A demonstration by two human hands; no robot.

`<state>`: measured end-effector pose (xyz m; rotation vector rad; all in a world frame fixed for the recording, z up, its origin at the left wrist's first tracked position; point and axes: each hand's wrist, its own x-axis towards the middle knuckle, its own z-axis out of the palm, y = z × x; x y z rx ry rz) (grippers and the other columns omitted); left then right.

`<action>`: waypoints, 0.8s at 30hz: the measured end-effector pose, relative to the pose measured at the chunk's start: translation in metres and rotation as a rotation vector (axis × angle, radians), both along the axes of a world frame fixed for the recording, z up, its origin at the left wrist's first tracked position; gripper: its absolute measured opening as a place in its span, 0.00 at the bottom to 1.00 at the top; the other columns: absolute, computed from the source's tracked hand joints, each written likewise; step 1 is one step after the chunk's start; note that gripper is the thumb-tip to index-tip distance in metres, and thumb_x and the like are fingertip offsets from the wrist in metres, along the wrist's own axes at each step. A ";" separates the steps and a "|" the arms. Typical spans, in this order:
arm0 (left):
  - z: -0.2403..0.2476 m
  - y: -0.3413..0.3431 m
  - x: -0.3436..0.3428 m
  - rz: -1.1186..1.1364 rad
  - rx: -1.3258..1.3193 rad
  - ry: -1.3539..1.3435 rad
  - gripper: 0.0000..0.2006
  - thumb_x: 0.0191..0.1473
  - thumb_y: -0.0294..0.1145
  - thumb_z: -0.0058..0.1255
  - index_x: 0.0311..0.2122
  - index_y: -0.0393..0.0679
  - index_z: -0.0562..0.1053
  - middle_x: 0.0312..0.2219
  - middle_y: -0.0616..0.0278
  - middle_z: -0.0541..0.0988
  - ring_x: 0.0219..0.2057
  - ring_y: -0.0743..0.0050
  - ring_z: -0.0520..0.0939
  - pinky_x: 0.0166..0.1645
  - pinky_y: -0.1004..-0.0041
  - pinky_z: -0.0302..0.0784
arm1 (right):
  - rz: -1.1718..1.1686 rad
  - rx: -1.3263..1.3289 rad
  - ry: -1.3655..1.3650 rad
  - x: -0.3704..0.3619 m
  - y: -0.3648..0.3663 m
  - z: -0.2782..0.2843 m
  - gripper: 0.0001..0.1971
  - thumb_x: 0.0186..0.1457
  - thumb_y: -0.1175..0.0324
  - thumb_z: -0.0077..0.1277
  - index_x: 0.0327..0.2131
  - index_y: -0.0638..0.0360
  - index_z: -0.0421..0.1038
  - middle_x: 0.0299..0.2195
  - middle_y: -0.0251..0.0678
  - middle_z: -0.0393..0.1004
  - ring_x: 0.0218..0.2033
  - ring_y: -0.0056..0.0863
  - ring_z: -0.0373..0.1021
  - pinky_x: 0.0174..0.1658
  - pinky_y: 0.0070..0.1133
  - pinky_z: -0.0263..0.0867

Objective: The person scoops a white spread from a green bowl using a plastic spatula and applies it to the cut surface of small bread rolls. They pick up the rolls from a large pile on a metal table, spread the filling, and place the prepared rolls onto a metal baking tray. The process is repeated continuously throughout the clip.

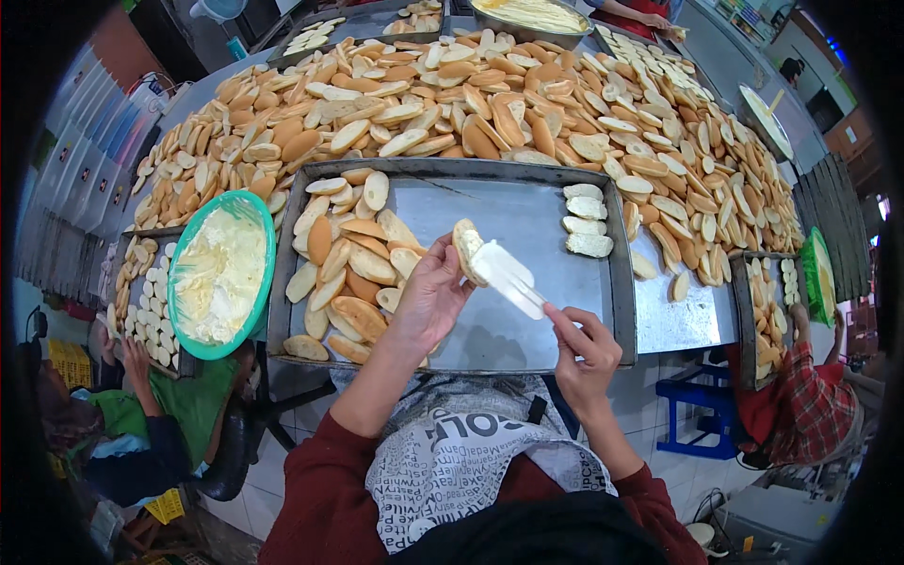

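Note:
My left hand point(429, 299) grips a halved oval bread slice point(465, 239) above the middle of a metal tray point(490, 330). In my right hand point(586, 356) is a white spatula point(513, 280), its blade touching the slice, which bears some pale cream. Plain bread slices point(363, 264) are piled in the tray's left part, beside my left hand. Several cream-coated slices point(586, 226) lie in a column at its upper right. Left of the tray stands a green bowl point(267, 273) of pale yellow cream point(218, 273).
A large heap of bread slices point(480, 104) covers the table beyond the tray. Co-workers sit at both sides, by a left tray point(184, 367) and a right tray point(744, 325). A big cream bowl point(537, 36) stands at the far side. A blue stool point(699, 414) is at lower right.

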<state>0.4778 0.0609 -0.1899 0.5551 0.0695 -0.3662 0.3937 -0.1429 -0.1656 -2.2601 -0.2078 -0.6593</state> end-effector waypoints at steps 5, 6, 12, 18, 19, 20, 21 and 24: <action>0.000 0.008 0.003 0.033 -0.004 -0.036 0.19 0.56 0.32 0.48 0.52 0.48 0.60 0.43 0.68 0.70 0.45 0.76 0.72 0.50 0.72 0.68 | 0.074 -0.230 -0.053 -0.005 -0.012 0.003 0.29 0.31 0.83 0.49 0.41 0.43 0.76 0.27 0.31 0.74 0.20 0.26 0.66 0.23 0.21 0.55; 0.000 0.010 0.003 0.040 -0.001 -0.033 0.19 0.56 0.33 0.47 0.52 0.48 0.60 0.43 0.68 0.71 0.46 0.75 0.72 0.51 0.71 0.69 | 0.051 -0.230 -0.103 -0.007 -0.013 0.003 0.30 0.30 0.83 0.49 0.41 0.43 0.77 0.27 0.31 0.74 0.20 0.25 0.66 0.23 0.21 0.55; -0.003 -0.002 -0.003 -0.080 -0.087 0.037 0.22 0.54 0.30 0.48 0.54 0.50 0.58 0.47 0.67 0.68 0.48 0.74 0.71 0.52 0.70 0.68 | -0.005 -0.271 -0.318 0.002 -0.008 -0.018 0.30 0.28 0.81 0.50 0.41 0.44 0.77 0.29 0.29 0.74 0.20 0.23 0.64 0.23 0.21 0.51; 0.002 -0.013 -0.012 -0.128 -0.119 0.052 0.22 0.55 0.30 0.48 0.54 0.49 0.58 0.47 0.67 0.69 0.49 0.72 0.71 0.54 0.68 0.68 | -0.099 -0.332 -0.351 0.031 -0.002 -0.033 0.30 0.29 0.82 0.50 0.41 0.42 0.77 0.31 0.28 0.73 0.21 0.22 0.63 0.24 0.21 0.51; -0.001 -0.014 -0.013 -0.131 -0.117 0.060 0.22 0.55 0.31 0.48 0.54 0.49 0.59 0.46 0.67 0.70 0.49 0.72 0.71 0.54 0.68 0.67 | -0.127 -0.339 -0.351 0.037 -0.002 -0.033 0.29 0.30 0.82 0.50 0.41 0.42 0.77 0.31 0.28 0.73 0.21 0.23 0.63 0.24 0.21 0.52; -0.002 -0.014 -0.012 -0.147 -0.121 0.053 0.22 0.55 0.31 0.47 0.54 0.49 0.59 0.46 0.67 0.70 0.49 0.72 0.71 0.54 0.67 0.67 | -0.156 -0.346 -0.351 0.042 -0.003 -0.032 0.29 0.30 0.83 0.50 0.41 0.42 0.77 0.31 0.28 0.73 0.21 0.24 0.64 0.25 0.21 0.53; -0.003 -0.013 -0.011 -0.162 -0.124 0.047 0.21 0.56 0.31 0.47 0.54 0.49 0.59 0.46 0.67 0.70 0.49 0.71 0.71 0.54 0.67 0.68 | -0.170 -0.287 -0.321 0.046 -0.003 -0.031 0.29 0.31 0.83 0.50 0.41 0.43 0.77 0.31 0.29 0.73 0.21 0.25 0.64 0.25 0.22 0.54; -0.006 -0.014 -0.008 -0.161 -0.098 0.009 0.21 0.56 0.32 0.47 0.55 0.48 0.59 0.46 0.66 0.69 0.49 0.71 0.71 0.54 0.67 0.68 | -0.225 -0.093 -0.165 0.046 -0.011 -0.024 0.25 0.39 0.85 0.51 0.43 0.46 0.76 0.31 0.32 0.73 0.23 0.25 0.66 0.29 0.20 0.59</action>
